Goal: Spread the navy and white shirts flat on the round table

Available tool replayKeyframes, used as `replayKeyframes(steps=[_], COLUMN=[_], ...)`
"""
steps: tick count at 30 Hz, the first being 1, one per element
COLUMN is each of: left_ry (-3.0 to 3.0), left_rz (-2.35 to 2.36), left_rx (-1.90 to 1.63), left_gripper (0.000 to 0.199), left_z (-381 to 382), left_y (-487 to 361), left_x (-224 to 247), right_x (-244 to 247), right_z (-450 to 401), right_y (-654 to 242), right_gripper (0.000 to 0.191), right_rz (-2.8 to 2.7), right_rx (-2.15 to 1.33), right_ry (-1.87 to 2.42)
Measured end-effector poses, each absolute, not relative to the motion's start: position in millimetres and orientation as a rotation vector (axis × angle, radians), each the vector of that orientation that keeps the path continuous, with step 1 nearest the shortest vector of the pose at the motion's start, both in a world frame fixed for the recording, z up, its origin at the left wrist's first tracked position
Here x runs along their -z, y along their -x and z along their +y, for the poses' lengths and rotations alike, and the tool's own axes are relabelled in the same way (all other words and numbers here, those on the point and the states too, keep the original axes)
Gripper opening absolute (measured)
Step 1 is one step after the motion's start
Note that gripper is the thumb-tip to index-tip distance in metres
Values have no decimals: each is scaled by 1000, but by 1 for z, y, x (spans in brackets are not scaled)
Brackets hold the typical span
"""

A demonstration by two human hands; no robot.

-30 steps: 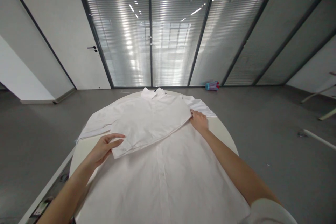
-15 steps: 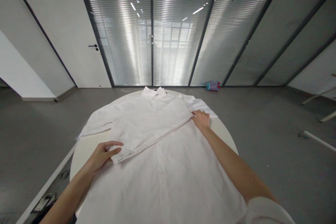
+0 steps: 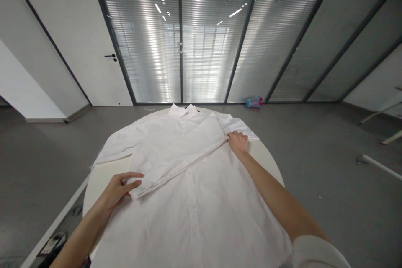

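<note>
A white button-up shirt (image 3: 169, 142) lies front up, its collar at the far end. The sleeve on my right is folded slantwise across the front, with its cuff towards the lower left. My left hand (image 3: 121, 188) is at this cuff, thumb and forefinger a little apart over the cloth. The other fingers of that hand are partly hidden, but the cuff moves along with it. At the upper end of the folded sleeve, my right hand (image 3: 238, 141) grips the cloth with curled fingers. The other sleeve (image 3: 114, 146) stretches out to the left.
The shirt lies on a round, cream-white table (image 3: 270, 161). A blue and pink cylindrical object (image 3: 254, 102) rests on the floor by the glass partition (image 3: 204, 79). Pale furniture legs (image 3: 381, 168) stand at the right. A floor channel with cables (image 3: 55, 243) runs at the lower left.
My left hand has shifted slightly left and down, and the cuff has gone with it. My right hand stays at the sleeve's upper end. The view has shifted slightly.
</note>
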State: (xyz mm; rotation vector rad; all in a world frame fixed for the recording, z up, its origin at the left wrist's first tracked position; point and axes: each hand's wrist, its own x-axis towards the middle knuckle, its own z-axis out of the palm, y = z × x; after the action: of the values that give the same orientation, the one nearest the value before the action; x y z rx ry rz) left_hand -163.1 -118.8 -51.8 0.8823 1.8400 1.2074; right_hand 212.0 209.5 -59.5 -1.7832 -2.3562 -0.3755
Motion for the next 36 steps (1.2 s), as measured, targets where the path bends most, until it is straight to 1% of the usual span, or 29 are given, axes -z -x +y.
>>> replayKeyframes(steps=[11, 17, 26, 33, 36], left_ry=[-963, -999, -953, -899, -889], left_rz=[1916, 1882, 1893, 1873, 1884], left_rx=[-1079, -1118, -1149, -1177, -1199], left_gripper=[58, 53, 62, 60, 66], left_z=[-122, -123, -127, -125, -124], left_y=[163, 167, 164, 156, 155], left_x=[52, 59, 63, 50, 46], right_x=[59, 60, 57, 58, 61], right_z=[210, 212, 208, 210, 212], right_y=[-211, -213, -211, -213, -215], right_gripper=[34, 34, 35, 36, 36], right_rz=[-2358, -2374, -2365, -2384, -2387], right_rx=[353, 346, 327, 300, 307], right_ry=[1825, 1809, 1791, 1799, 1792])
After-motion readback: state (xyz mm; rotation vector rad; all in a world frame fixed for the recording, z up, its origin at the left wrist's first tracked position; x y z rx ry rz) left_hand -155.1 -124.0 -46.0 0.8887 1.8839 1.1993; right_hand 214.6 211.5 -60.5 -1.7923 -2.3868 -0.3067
